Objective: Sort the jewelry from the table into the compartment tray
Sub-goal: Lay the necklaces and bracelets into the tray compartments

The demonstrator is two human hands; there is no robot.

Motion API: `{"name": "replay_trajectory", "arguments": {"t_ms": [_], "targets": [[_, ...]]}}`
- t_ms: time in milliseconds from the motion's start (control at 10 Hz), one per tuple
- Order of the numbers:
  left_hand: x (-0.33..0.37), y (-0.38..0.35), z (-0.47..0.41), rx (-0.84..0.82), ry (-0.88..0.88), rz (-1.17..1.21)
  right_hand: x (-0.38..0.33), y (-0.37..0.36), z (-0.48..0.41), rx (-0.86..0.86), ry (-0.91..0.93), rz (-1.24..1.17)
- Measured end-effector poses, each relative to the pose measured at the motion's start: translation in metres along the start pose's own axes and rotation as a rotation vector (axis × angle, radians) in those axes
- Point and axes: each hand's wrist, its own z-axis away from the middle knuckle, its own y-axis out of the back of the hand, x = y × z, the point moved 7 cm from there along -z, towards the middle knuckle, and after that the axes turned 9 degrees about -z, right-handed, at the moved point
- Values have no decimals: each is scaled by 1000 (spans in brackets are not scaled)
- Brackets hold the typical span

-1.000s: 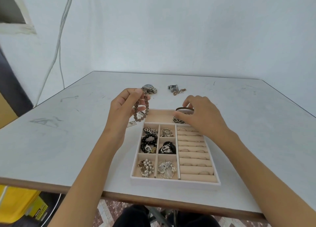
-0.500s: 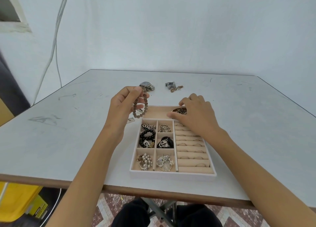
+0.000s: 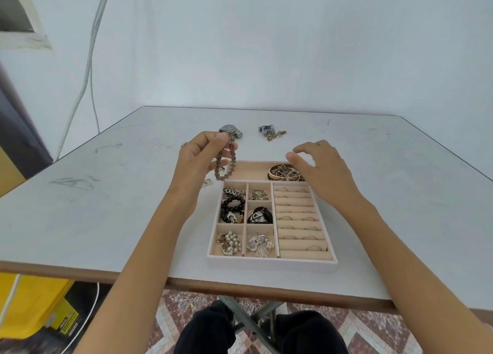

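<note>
A beige compartment tray [image 3: 269, 262] lies near the table's front edge, its small cells filled with bracelets, chains, brooches and rings. My left hand [image 3: 198, 159] pinches a brown beaded bracelet [image 3: 226, 164], which hangs above the tray's far left corner. My right hand [image 3: 318, 164] hovers with fingers spread and nothing in it, just above a pile of bangles [image 3: 284, 172] in the tray's long back compartment. On the table beyond the tray lie a silver watch [image 3: 231, 130], a second small watch [image 3: 266, 128] and a gold chain [image 3: 276, 135].
A small paper tag [image 3: 207, 183] lies on the table just left of the tray. The white table [image 3: 106, 193] ends at a brown front edge. Cables hang down the wall at the left. Yellow boxes [image 3: 32, 300] stand on the floor below left.
My right hand has lifted off the bangles it set in the back compartment and opened. My left hand still holds the beaded bracelet in about the same place.
</note>
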Motion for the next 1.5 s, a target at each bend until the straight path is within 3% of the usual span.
{"name": "replay_trajectory", "arguments": {"t_ms": [200,400,700,1000,1300,1500], "targets": [[2,-6,2,-76,-16,36,56,13,34,-195,-209,124],[5,-15,6,-132,-16,90,64,5,60,-337,-233,305],[14,-36,17,-341,-42,125,66,4,60,-332,-225,353],[10,-43,49,-424,20,284,64,5,61,-328,-230,339],[28,-56,79,-613,-134,-30,63,6,61,-322,-225,333],[28,-61,87,-667,-134,-172,64,5,61,-326,-222,340]]}}
